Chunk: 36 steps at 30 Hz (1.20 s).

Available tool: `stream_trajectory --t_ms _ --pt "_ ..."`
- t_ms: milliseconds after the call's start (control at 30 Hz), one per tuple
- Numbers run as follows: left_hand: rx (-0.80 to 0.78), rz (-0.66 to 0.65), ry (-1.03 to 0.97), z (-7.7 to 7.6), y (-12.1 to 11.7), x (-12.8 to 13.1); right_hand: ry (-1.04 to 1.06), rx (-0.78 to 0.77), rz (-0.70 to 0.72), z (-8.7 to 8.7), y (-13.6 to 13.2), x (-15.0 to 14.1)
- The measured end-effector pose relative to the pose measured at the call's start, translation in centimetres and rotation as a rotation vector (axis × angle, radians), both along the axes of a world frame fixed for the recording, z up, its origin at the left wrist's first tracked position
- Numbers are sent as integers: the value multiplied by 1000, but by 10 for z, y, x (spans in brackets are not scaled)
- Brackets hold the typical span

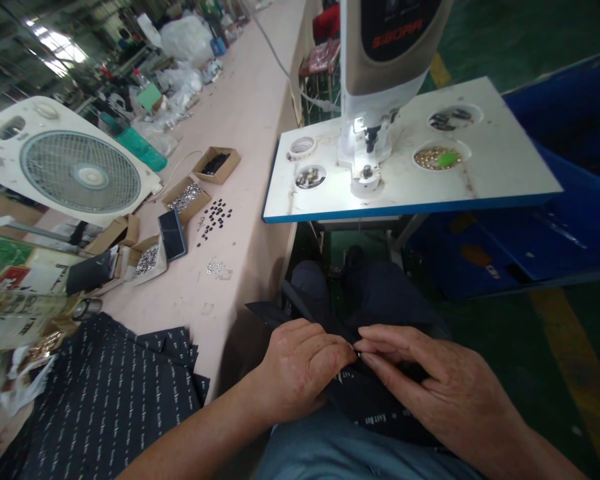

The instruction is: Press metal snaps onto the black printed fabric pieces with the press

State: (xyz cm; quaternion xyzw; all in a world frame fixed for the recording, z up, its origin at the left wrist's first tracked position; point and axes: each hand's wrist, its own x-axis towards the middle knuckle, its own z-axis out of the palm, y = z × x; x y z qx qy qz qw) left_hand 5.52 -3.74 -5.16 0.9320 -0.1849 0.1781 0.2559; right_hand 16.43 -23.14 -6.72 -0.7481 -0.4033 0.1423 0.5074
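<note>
Black fabric with white printed lettering lies over the lap, its strap-like end sticking out to the left. Fingers curled, my left hand grips this fabric. My right hand meets it at the fingertips, with thumb and forefinger pinched on a small shiny metal piece at the fabric; its exact kind is too small to tell. Beyond the knees stands a snap-fastening press with a lit head over its white table. Neither hand touches the press.
On the bench at left are a fan, small boxes of metal parts, a phone, loose black discs and stacked printed black fabric. Blue bins stand at right. Bowls in the press table hold small fasteners.
</note>
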Motion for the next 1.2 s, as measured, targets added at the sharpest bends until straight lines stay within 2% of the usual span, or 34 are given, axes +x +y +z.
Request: stream_trajectory --t_ms 200,333,467,600,700,833,1033,1200 --pt "-26 78 159 1 -2 0 -120 3 64 10 -5 6" --pt "-128 97 243 2 -1 2 -120 -79 121 17 -13 5" --pt "-207 162 355 1 -1 6 -188 -164 180 11 -9 -1" --pt "-252 240 540 2 -4 12 -285 -139 108 1 -1 -4" --pt "-294 282 664 5 -5 17 -283 -133 70 -2 2 -1" --pt "-381 282 769 9 -2 20 -87 -159 59 -1 4 5" --pt "-756 148 1003 8 12 24 459 -217 134 9 8 15" --pt "-987 97 1162 8 18 23 682 -201 163 13 10 20"
